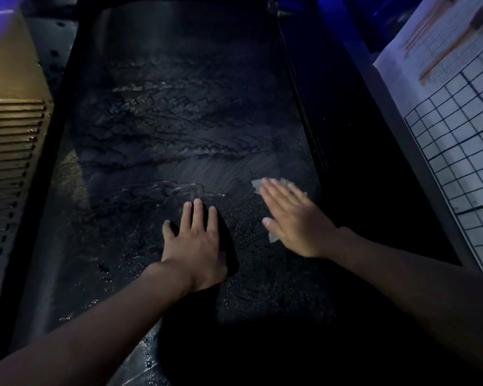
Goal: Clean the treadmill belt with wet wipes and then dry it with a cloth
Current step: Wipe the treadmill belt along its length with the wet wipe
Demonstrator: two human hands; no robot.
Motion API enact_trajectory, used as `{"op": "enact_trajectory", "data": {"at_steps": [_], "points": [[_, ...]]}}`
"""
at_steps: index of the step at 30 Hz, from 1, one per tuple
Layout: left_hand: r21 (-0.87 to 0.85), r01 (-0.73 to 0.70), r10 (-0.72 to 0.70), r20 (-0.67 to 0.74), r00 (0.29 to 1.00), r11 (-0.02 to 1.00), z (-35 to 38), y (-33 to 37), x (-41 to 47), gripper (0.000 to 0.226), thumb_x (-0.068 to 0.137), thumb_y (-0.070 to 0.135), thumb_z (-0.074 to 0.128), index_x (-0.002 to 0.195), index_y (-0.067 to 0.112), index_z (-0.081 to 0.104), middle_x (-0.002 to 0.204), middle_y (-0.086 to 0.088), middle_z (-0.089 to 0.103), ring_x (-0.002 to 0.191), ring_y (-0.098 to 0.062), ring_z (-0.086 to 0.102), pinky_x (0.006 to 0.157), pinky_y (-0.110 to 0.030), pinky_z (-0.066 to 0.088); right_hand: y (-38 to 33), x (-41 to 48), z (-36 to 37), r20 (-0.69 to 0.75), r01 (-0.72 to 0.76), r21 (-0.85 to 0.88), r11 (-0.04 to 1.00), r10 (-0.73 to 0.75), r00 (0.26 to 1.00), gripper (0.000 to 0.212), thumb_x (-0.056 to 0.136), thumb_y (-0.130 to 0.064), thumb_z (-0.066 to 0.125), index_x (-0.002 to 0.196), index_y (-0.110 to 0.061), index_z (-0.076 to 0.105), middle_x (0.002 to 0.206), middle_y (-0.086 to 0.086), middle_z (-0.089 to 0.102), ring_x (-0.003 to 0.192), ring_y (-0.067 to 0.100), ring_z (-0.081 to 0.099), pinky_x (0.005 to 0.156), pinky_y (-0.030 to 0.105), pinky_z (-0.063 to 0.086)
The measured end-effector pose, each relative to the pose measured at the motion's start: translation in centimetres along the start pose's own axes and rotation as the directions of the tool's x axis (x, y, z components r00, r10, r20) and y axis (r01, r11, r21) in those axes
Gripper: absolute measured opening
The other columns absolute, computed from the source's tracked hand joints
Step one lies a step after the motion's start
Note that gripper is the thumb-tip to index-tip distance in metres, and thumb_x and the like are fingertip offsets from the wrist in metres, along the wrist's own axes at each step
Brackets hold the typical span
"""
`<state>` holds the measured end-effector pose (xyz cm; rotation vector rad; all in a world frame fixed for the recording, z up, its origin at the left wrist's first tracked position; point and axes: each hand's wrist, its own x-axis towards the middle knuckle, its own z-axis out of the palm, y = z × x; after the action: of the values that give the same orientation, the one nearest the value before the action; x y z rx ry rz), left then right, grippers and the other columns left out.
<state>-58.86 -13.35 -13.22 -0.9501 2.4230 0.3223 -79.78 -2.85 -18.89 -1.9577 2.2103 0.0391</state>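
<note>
Vented panel (10, 151), tan and slatted, along the left edge, just beside the dark side rail (43, 174) of the treadmill. Treadmill belt (179, 121), black and textured, filling the middle from top to bottom, streaked with wavy wet marks across its upper and middle stretch and dotted with small droplets lower down. Left hand (197, 240) near the centre of the belt, palm down, fingers extended and close together, thumb splayed out to the left; flat and released, grasping nothing, resting on the wet belt. Right hand (296, 218) just to the right of it, apart from the left, also palm down with fingers stretched forward, slightly blurred. Wet wipe (258, 185), pale and crumpled, pressed flat under the right hand against the belt near its right edge; 2 corners visible, 1 past the fingertips and 1 below the thumb side. Not clenched around the wipe, only pinned beneath the open palm. Right side rail (354, 168), black, beyond that hand. Farther right, leaning printed sheet (441, 45) with blurred text, and below it a wire grid (463, 151) of dark lines over a pale backing.
</note>
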Motion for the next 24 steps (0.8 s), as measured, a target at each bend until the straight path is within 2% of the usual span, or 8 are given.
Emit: {"op": "enact_trajectory", "data": {"at_steps": [4, 8, 12, 16, 18, 20, 22, 24], "points": [[0.000, -0.015, 0.015, 0.105, 0.994, 1.000, -0.7, -0.3, 0.3, 0.124, 0.075, 0.066, 0.064, 0.152, 0.012, -0.017, 0.158, -0.016, -0.026, 0.147, -0.033, -0.021, 0.116, -0.062, 0.009, -0.7, 1.1, -0.6, 0.013, -0.281, 0.070, 0.957, 0.281, 0.960, 0.077, 0.097, -0.052, 0.002, 0.156, -0.003, 0.000, 0.164, 0.013, -0.007, 0.152, 0.024, -0.011, 0.124, 0.044, -0.005], [-0.004, -0.005, 0.005, 0.036, 0.999, 1.000, -0.3, -0.9, 0.2, 0.128, 0.074, 0.061, 0.072, 0.152, 0.011, -0.017, 0.160, -0.011, -0.023, 0.148, -0.027, -0.019, 0.118, -0.058, 0.011, -2.3, -0.4, 0.3, -0.057, 0.075, 0.000, 0.997, -0.075, 0.996, 0.070, 0.103, -0.048, 0.018, 0.154, 0.000, 0.023, 0.163, 0.015, 0.016, 0.153, 0.025, 0.010, 0.124, 0.048, 0.012], [-0.014, 0.063, -0.063, 0.016, 0.998, 0.998, 0.2, -1.2, -0.1, 0.127, 0.072, 0.067, 0.068, 0.153, 0.015, -0.015, 0.158, -0.014, -0.027, 0.147, -0.034, -0.021, 0.115, -0.063, 0.009, -1.8, 1.3, -0.8, -0.001, -0.206, 0.067, 0.976, 0.207, 0.978, 0.081, 0.094, -0.056, -0.005, 0.156, -0.005, -0.001, 0.163, 0.010, -0.010, 0.152, 0.023, -0.011, 0.122, 0.040, -0.011], [-0.103, 0.157, -0.149, 0.077, 0.986, 0.982, 0.3, -1.8, -0.7, 0.123, 0.068, 0.076, 0.065, 0.149, 0.039, -0.020, 0.155, -0.016, -0.032, 0.144, -0.042, -0.024, 0.107, -0.075, 0.011, -3.9, 0.0, 0.3, -0.016, 0.111, -0.026, 0.993, -0.111, 0.994, 0.072, 0.104, -0.051, 0.010, 0.156, -0.002, 0.015, 0.164, 0.014, 0.008, 0.153, 0.025, 0.003, 0.124, 0.046, 0.009], [-0.126, 0.142, -0.132, 0.086, 0.988, 0.982, 0.0, -2.4, -0.7, 0.123, 0.069, 0.067, 0.072, 0.149, 0.042, -0.019, 0.157, -0.013, -0.029, 0.145, -0.041, -0.022, 0.107, -0.074, 0.014, -2.8, 1.2, -0.2, -0.051, 0.028, 0.016, 0.999, -0.027, 0.998, 0.074, 0.104, -0.053, 0.007, 0.155, -0.001, 0.021, 0.163, 0.015, 0.015, 0.153, 0.025, 0.010, 0.122, 0.049, 0.017], [-0.110, 0.129, -0.118, 0.103, 0.988, 0.985, -0.4, -3.0, -0.8, 0.124, 0.072, 0.050, 0.079, 0.150, 0.043, -0.017, 0.159, -0.010, -0.025, 0.147, -0.038, -0.018, 0.107, -0.071, 0.020, -3.7, 2.1, -0.9, 0.000, -0.138, 0.072, 0.988, 0.139, 0.990, 0.082, 0.096, -0.058, -0.009, 0.156, -0.003, 0.004, 0.165, 0.014, -0.001, 0.153, 0.026, -0.004, 0.124, 0.048, 0.005], [-0.079, 0.135, -0.129, 0.073, 0.989, 0.988, -0.4, -3.6, -0.9, 0.127, 0.071, 0.045, 0.081, 0.152, 0.036, -0.016, 0.161, -0.006, -0.019, 0.149, -0.033, -0.012, 0.108, -0.065, 0.024, -5.3, 2.0, -0.4, 0.032, -0.033, 0.061, 0.998, 0.031, 0.999, 0.083, 0.094, -0.059, -0.016, 0.155, -0.004, -0.004, 0.163, 0.013, -0.010, 0.152, 0.027, -0.012, 0.124, 0.047, 0.000], [-0.055, 0.139, -0.138, 0.019, 0.990, 0.989, -0.3, -4.1, -1.0, 0.130, 0.068, 0.048, 0.082, 0.154, 0.023, -0.013, 0.162, 0.000, -0.014, 0.149, -0.027, -0.005, 0.109, -0.059, 0.026, -5.4, 1.5, -0.2, 0.018, 0.145, -0.015, 0.989, -0.145, 0.989, 0.078, 0.100, -0.055, -0.007, 0.156, -0.003, 0.007, 0.165, 0.014, 0.001, 0.153, 0.026, -0.003, 0.124, 0.047, 0.007]]}}
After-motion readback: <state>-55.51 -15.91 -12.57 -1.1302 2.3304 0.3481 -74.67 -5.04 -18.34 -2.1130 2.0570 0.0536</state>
